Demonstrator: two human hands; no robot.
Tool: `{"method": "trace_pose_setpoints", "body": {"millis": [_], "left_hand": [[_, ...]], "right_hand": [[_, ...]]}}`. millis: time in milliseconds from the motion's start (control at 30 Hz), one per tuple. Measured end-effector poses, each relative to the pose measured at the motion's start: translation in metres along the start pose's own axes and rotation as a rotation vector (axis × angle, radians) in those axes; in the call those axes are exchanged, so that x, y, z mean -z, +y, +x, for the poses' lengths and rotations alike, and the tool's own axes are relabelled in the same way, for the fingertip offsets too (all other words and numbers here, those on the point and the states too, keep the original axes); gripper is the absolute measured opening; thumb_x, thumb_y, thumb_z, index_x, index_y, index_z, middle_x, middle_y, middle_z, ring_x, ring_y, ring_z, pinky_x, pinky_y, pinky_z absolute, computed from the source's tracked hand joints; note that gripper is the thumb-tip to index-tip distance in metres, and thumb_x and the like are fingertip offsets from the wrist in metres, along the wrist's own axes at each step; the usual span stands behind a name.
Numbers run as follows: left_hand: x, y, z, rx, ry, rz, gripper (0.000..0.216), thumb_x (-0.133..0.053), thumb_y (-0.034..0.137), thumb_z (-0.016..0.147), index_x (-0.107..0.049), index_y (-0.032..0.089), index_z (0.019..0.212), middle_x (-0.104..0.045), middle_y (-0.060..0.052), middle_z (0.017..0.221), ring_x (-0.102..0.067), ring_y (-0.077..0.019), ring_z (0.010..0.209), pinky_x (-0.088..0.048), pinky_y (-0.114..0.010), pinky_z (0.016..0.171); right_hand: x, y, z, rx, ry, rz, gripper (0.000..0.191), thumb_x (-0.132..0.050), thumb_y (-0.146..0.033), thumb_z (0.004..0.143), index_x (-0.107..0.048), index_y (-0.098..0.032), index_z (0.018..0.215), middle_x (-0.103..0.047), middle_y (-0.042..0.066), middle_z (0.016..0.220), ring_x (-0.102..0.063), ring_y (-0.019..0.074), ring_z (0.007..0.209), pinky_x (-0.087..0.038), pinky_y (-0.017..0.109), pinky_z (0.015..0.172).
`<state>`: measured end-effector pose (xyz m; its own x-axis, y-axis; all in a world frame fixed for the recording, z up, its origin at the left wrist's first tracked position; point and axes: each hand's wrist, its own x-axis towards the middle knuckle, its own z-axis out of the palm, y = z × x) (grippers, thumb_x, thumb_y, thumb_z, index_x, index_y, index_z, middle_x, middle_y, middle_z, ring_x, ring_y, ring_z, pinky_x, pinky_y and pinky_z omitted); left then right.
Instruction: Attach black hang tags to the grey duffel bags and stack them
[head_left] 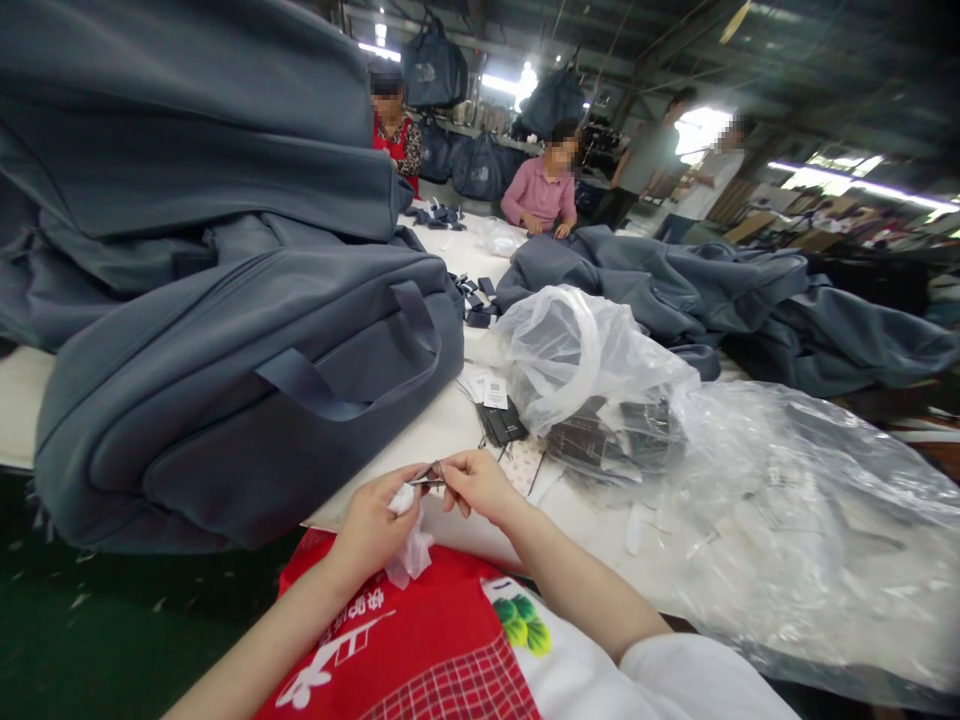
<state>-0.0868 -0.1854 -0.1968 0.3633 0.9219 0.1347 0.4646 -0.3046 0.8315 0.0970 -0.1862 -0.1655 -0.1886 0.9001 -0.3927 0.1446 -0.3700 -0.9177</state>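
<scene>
My left hand [373,530] is closed round a crumpled piece of translucent white plastic [410,562], which hangs below the fingers over my red apron. My right hand [478,486] meets it with thumb and fingers pinched. Between the fingertips of both hands is a small shiny metal piece [427,479]; its exact kind is too small to tell. Left of my hands lies a dark blue-grey bag [247,400] with two strap handles, on its side. Black and white hang tags [501,420] lie on the table just beyond my right hand.
A clear plastic bag [581,350] holding dark tags stands at the right, beside a spread of clear plastic sheeting [810,530]. More blue-grey bags [187,100] are piled at the left, and limp ones [675,280] lie across the far side. Co-workers [546,190] are beyond the table.
</scene>
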Motion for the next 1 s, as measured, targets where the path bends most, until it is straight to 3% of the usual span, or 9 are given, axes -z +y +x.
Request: {"method": "trace_pose_setpoints", "body": {"millis": [300, 533, 733, 867, 1000], "left_hand": [[-0.002, 0.001, 0.000, 0.008, 0.014, 0.050, 0.028, -0.057, 0.031, 0.085, -0.068, 0.023, 0.109, -0.074, -0.003, 0.104, -0.069, -0.0195, 0.094, -0.053, -0.030, 0.085], [-0.006, -0.006, -0.001, -0.044, 0.004, 0.105, 0.031, -0.054, 0.028, 0.086, -0.066, 0.022, 0.114, -0.072, -0.005, 0.112, -0.067, -0.0213, 0.102, -0.052, -0.035, 0.093], [-0.008, -0.008, -0.003, -0.060, -0.013, 0.128, 0.032, -0.053, 0.023, 0.086, -0.065, 0.021, 0.115, -0.072, -0.007, 0.112, -0.067, -0.0220, 0.102, -0.052, -0.038, 0.094], [-0.004, -0.007, -0.002, -0.029, -0.001, 0.138, 0.028, -0.053, 0.025, 0.086, -0.067, 0.022, 0.111, -0.072, -0.007, 0.109, -0.067, -0.0225, 0.100, -0.052, -0.038, 0.093], [0.005, -0.005, 0.002, 0.021, 0.078, 0.096, 0.023, -0.056, 0.033, 0.087, -0.070, 0.022, 0.100, -0.074, -0.006, 0.101, -0.069, -0.0223, 0.093, -0.053, -0.034, 0.087]], "right_hand": [[0.003, 0.003, 0.004, 0.113, 0.147, -0.267, 0.021, -0.052, -0.020, 0.074, -0.068, -0.014, 0.062, -0.064, -0.001, 0.054, -0.042, 0.0049, 0.035, -0.028, 0.016, 0.034], [-0.001, 0.001, 0.006, -0.003, 0.129, -0.136, 0.018, -0.055, -0.023, 0.075, -0.071, -0.013, 0.074, -0.066, 0.000, 0.056, -0.043, 0.0062, 0.035, -0.032, 0.017, 0.034], [-0.005, 0.009, 0.011, 0.028, 0.189, -0.146, 0.016, -0.056, -0.021, 0.072, -0.070, -0.014, 0.073, -0.065, 0.000, 0.056, -0.047, 0.0078, 0.040, -0.034, 0.019, 0.038], [-0.002, 0.012, 0.009, 0.190, 0.254, -0.387, 0.013, -0.057, -0.017, 0.071, -0.070, -0.017, 0.069, -0.067, 0.000, 0.061, -0.055, 0.0109, 0.052, -0.040, 0.021, 0.051], [0.016, 0.004, 0.002, 0.421, 0.480, -0.889, 0.016, -0.056, -0.021, 0.080, -0.070, -0.020, 0.076, -0.070, 0.003, 0.073, -0.060, 0.0139, 0.066, -0.039, 0.024, 0.063]]}}
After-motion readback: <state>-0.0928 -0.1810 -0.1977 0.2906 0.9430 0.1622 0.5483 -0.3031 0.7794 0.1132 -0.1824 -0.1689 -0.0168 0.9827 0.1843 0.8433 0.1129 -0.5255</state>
